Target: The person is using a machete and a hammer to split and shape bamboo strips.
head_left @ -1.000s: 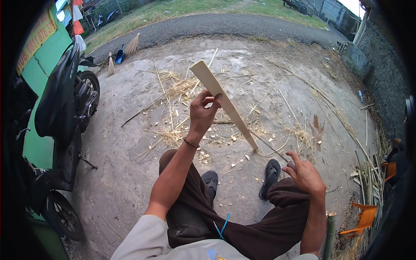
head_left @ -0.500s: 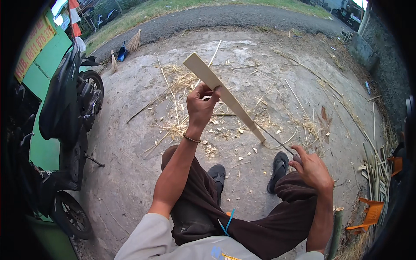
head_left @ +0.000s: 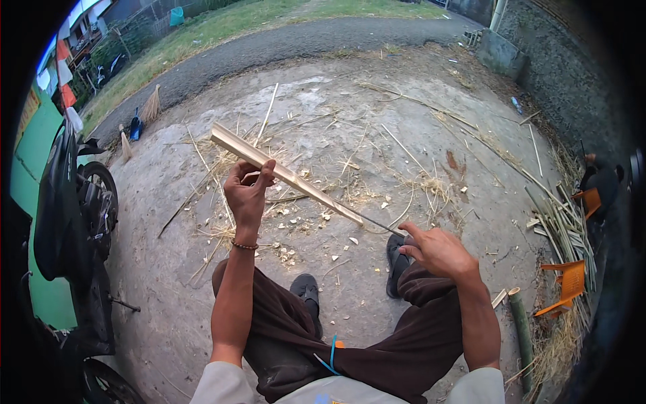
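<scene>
Grey concrete [head_left: 175,289], pale shavings [head_left: 285,255] below the strip [head_left: 296,182], road [head_left: 350,32] beyond.

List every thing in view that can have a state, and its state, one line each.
Left hand: pinching the pale strip
Pale strip: held slanting, upper end to the left
Right hand: closed around the thin tool's handle
Thin tool: in use position, shaft bare, reaching the strip's lower end
Motorbike: parked, side stand down
Chips: scattered
Cut strips: heaped loosely
Blue dustpan: set aside
</scene>
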The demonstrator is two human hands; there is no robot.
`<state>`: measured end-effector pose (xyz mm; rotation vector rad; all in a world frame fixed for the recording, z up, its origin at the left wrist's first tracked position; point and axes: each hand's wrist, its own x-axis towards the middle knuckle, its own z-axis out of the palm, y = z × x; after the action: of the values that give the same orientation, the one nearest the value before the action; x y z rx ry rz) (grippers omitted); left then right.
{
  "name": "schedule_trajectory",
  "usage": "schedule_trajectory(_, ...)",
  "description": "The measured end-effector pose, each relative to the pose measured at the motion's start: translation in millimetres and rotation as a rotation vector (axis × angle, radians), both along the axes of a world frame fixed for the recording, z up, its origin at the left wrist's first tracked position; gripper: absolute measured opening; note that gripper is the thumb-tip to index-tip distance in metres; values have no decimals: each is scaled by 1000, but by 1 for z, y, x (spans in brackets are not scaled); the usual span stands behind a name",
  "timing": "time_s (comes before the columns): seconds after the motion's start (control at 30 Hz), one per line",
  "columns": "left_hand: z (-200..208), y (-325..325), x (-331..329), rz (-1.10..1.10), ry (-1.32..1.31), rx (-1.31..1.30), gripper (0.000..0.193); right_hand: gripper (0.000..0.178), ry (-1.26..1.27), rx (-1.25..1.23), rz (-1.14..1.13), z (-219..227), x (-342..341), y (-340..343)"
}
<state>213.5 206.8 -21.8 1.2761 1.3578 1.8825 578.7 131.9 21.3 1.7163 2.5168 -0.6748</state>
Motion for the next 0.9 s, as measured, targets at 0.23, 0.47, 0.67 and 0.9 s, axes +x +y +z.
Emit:
schedule_trajectory(0.23, -6, 0, -2, -19, -78, 30, 41, 48, -67, -81, -16, 11, -1, -12)
schedule_trajectory(0.47, -23, 12, 5, -46, -80, 19, 33, 53, 81, 57, -116, 18, 65, 4)
schedule_trajectory(0.67, -17, 20, -32, -4, -23, 47, 34, 45, 203, 346, -433, -33, 165, -26)
schedule_trajectory(0.9, -53, 36, -46, 50, -59, 0, 34, 42, 477, 192, -1317, -265, 223, -218)
